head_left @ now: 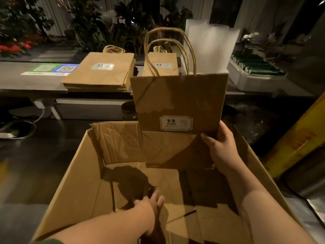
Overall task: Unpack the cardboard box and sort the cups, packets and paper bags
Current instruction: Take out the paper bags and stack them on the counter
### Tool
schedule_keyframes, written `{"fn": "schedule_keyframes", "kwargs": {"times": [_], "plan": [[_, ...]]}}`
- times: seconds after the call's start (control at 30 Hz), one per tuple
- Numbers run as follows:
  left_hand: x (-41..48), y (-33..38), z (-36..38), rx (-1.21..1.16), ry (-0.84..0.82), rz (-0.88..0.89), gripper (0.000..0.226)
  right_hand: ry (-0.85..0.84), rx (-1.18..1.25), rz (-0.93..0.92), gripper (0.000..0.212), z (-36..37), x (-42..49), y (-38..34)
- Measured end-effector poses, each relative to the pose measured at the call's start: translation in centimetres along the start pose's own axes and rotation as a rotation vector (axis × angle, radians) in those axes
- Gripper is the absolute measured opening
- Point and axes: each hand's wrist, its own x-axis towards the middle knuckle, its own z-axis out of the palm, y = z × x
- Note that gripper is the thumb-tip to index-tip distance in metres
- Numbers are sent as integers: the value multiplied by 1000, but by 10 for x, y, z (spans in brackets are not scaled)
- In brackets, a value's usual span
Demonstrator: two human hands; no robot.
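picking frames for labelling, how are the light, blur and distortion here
Head view: dim warm light, a hard-edged shadow over the upper bag and dark patches on the box bottom. Head view: wide-angle stretch, the box walls splay outward at the edges. Head view: plants and the floor at left are smeared; the bag's label is readable.

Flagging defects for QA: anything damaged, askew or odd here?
The cardboard box has a torn, ragged far-left corner and a creased back wall. The paper bag in the right hand looks intact; the large stack of bags behind lies neat.
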Motion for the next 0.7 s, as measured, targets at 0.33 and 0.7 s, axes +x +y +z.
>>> {"fn": "schedule_keyframes", "kwargs": {"times": [0.33, 0.7], "plan": [[-34, 2, -22, 257, 48, 91, 103, 104, 236, 150, 35, -3, 4, 4], [-120, -76, -103, -776, 653, -64, 49, -107, 499, 205, 49, -15, -1, -2]]}}
